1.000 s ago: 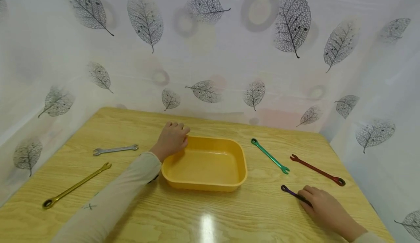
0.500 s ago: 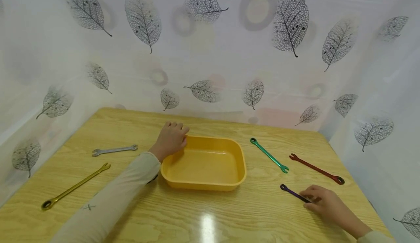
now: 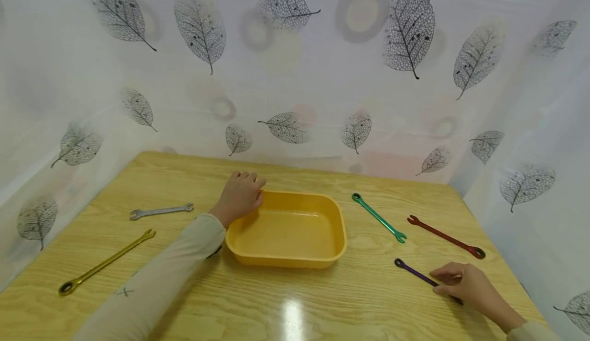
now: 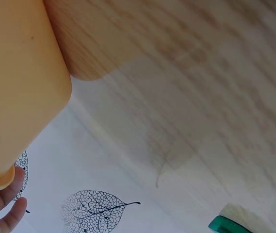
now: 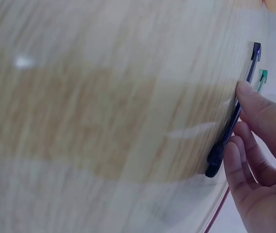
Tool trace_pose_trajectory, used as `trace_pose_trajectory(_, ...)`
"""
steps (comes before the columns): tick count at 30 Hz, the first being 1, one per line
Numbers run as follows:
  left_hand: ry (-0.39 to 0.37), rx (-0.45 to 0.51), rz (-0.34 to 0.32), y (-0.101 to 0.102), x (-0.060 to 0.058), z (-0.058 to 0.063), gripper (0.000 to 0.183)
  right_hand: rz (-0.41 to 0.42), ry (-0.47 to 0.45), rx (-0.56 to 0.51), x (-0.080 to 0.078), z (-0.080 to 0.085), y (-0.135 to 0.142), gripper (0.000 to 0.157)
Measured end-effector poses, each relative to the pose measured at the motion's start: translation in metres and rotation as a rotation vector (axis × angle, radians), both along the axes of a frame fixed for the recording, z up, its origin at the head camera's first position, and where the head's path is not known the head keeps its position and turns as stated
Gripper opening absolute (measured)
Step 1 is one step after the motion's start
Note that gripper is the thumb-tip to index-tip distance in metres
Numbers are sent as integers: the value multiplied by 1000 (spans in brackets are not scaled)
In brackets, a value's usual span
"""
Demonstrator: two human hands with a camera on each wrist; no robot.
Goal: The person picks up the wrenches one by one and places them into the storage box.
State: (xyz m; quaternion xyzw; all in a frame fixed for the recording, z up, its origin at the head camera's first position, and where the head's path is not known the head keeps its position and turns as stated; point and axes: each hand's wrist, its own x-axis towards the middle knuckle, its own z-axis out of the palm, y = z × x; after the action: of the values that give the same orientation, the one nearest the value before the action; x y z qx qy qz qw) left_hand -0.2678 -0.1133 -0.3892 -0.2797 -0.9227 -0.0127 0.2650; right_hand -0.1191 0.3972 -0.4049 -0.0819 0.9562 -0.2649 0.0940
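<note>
My left hand (image 3: 240,196) grips the far left rim of a yellow plastic tray (image 3: 288,260); in the left wrist view, fingertips (image 4: 13,213) show by the outside of the rim. A purple combination wrench (image 3: 417,273) lies on the table at the right. My right hand (image 3: 472,285) is over its near end, thumb and fingers parted and loosely bent. In the right wrist view the thumb (image 5: 256,104) lies along the wrench (image 5: 232,119), with the fingers apart from it; whether the thumb touches it I cannot tell. The hand hides part of the wrench.
A green wrench (image 3: 379,218) and a red wrench (image 3: 445,236) lie to the right of the tray. A silver open-end wrench (image 3: 161,211) and a gold wrench (image 3: 107,262) lie at the left. Leaf-patterned sheeting (image 3: 295,85) borders the wooden table (image 3: 350,305) behind and beside.
My right hand has loosened from the purple wrench and slid right along it, uncovering more of its shaft and its near end. The left hand and tray have stayed put.
</note>
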Motion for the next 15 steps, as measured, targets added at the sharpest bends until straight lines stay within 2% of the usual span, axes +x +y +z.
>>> trace_pose_trajectory(15,11,4,-4,-1,0,0,17,-49,-1,55,1,2,-6,30)
